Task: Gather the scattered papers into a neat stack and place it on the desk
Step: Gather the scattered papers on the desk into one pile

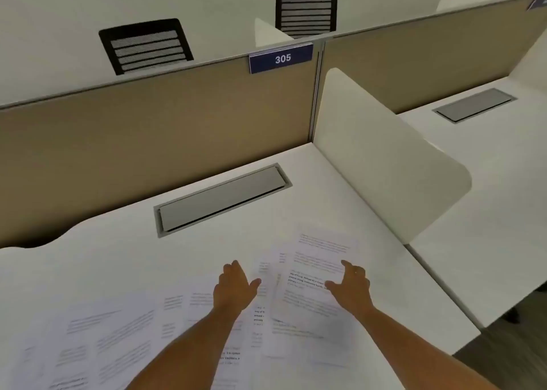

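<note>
Several printed white papers lie scattered over the near part of the white desk (124,259). One overlapping group of papers (313,262) lies at the right, slightly fanned. More loose sheets (103,342) spread across the lower left. My left hand (233,289) hovers with fingers apart at the left edge of the right group. My right hand (352,286) is open over that group's right side, fingers extended. Neither hand grips a sheet. My forearms hide some of the papers below them.
A grey cable-tray lid (222,200) is set into the desk beyond the papers. A tan partition (148,141) with a blue "305" sign (281,58) closes the back. A white side divider (384,159) bounds the right. Two black chairs (145,46) stand behind the partition.
</note>
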Motion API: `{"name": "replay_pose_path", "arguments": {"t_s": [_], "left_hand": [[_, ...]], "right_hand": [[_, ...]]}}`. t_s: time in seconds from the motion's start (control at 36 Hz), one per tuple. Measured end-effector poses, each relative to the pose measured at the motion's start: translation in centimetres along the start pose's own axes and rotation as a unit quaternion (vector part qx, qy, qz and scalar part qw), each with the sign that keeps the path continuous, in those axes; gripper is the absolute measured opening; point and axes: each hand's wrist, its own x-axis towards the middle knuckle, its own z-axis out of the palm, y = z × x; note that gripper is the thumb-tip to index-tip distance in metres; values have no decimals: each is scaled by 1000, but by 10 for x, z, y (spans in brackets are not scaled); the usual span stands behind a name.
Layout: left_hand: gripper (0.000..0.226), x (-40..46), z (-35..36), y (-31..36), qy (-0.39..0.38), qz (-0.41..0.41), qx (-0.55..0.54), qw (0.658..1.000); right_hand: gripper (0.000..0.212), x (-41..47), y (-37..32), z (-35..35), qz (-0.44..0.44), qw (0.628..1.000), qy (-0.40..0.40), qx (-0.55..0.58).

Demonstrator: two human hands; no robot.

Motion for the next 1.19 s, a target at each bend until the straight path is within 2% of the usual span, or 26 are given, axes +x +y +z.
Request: {"name": "replay_pose_path", "arguments": {"t_s": [0.17,0.33,0.44,0.56,0.78,1.19], "left_hand": [[77,11,14,7,-36,-13,-22,999],[78,25,25,20,-43,-17,-40,998],[76,35,29,27,-37,-47,-60,996],[79,42,32,29,-32,-76,-83,993],[87,47,38,31,-46,-102,-83,990],[85,49,40,39,-54,-113,-114,986]], "right_hand": [[91,18,13,11,91,995,28,-37],[108,31,20,23,106,994,32,-18],[128,36,24,26,95,994,48,-38],[138,35,29,28,73,993,36,-83],[132,26,45,36,-20,992,22,-122],[119,15,42,49,-49,990,-5,-136]]}}
